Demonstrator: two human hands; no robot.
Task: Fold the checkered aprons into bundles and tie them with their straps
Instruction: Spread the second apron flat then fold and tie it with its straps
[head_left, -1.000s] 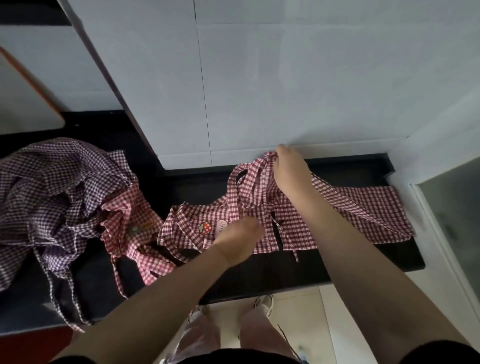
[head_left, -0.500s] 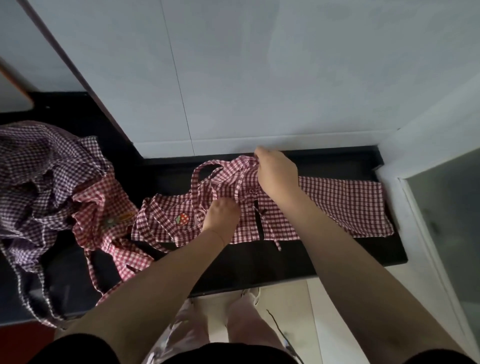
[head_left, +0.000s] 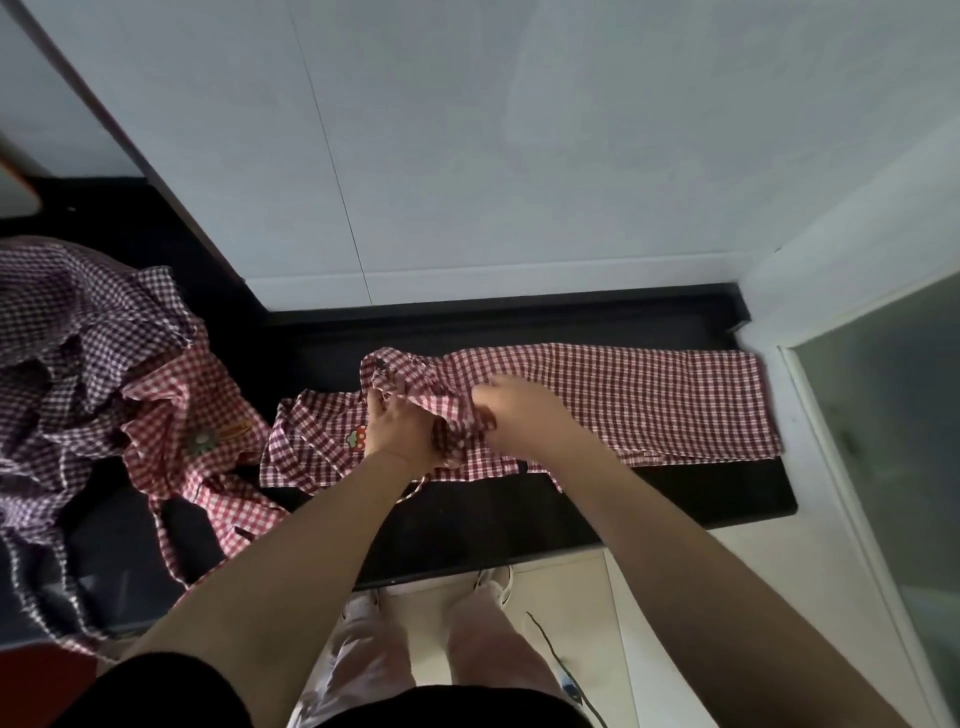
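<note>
From my remote seat, far left, a purple checkered apron (head_left: 62, 364) lies heaped on the dark counter (head_left: 597, 514), spilling over the counter's near edge at the lower left. Just beside it, touching, sits a crumpled red checkered apron (head_left: 192, 415) with a small flower patch, its strap trailing toward the front edge. These two heaps fill the left part of the counter, with only a dark gap of bare top between them and the apron I am working on.

In the middle, my left hand (head_left: 400, 431) has its fingers curled into a raised fold of the red apron on the counter (head_left: 623, 395), gripping the cloth just right of a strawberry patch (head_left: 357, 437). My right hand (head_left: 511, 410) sits close beside it, fingers bent over and pinching the bunched fabric; the fingertips are blurred, so I cannot tell the exact hold.

Rightward, the apron stretches flat as a long band, ending short of the counter's right end. A strip of bare counter runs along its near side up to the front edge, and a narrower strip behind it against the white wall (head_left: 467, 156). At far right a pale ledge (head_left: 810, 415) and a glass panel (head_left: 893, 415) close the space
</note>
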